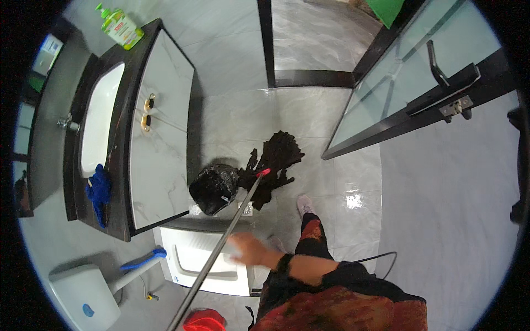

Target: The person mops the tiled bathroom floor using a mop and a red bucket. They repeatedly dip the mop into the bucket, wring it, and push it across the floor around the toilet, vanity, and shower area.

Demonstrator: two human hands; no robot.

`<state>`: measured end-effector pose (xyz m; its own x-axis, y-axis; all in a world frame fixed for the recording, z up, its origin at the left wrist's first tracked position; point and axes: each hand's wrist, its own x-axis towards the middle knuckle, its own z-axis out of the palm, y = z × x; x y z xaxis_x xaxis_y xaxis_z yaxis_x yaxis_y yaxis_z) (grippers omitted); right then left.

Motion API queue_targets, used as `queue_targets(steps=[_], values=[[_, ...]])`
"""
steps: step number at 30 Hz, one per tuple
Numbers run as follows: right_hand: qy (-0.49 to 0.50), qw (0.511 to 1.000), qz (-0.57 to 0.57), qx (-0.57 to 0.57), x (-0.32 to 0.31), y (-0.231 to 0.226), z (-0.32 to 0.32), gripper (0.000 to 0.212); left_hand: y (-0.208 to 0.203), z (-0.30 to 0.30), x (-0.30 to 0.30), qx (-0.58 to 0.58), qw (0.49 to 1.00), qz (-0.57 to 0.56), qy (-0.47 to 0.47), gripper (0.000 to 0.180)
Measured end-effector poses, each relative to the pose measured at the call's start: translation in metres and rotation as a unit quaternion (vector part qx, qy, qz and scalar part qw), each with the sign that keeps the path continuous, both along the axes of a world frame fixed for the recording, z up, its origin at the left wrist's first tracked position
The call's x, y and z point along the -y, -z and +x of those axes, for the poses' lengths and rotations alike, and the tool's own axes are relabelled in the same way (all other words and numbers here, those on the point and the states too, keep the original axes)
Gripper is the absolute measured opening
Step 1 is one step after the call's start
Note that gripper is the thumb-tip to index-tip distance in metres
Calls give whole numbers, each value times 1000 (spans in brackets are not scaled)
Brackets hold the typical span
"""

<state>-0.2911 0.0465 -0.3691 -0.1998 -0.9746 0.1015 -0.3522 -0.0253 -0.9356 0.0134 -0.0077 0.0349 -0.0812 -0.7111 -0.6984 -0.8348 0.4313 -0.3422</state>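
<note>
A mop with a long metal handle [223, 238] slants up from the lower edge to a pink-red joint and a dark, ragged mop head [280, 151] spread on the tiles. My right hand [249, 249], with a black band on its wrist, reaches left across my body. Its fingertips are beside the handle; motion smears them, so a grip cannot be made out. My left hand is out of view. Next to the mop head stands a bin lined with a black bag [213, 190], close against its left strands.
A vanity cabinet [160, 129] with a sink [101, 121] stands left, bearing a green soap bottle [122, 28] and blue cloth [99, 193]. Below are a squat toilet [240, 276], cistern [85, 295], blue brush [144, 260] and red item [204, 320]. A glass door [408, 71] stands ajar.
</note>
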Motion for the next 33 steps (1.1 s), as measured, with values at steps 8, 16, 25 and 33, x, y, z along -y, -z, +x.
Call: queue_targets(steps=[8,16,25,33], values=[[517,764,369,-113,-110,16,-364,67,8,8,36,74,997,2,-5,30],[528,795,273,-121,-98,13,-417,60,1,-20,44,133,991,6,-5,26],[430,871,185,-151,-27,-6,-408,50,-11,-40,44,116,992,-32,41,29],[59,975,192,-94,37,-23,-206,38,-36,-91,24,89,991,-60,82,29]])
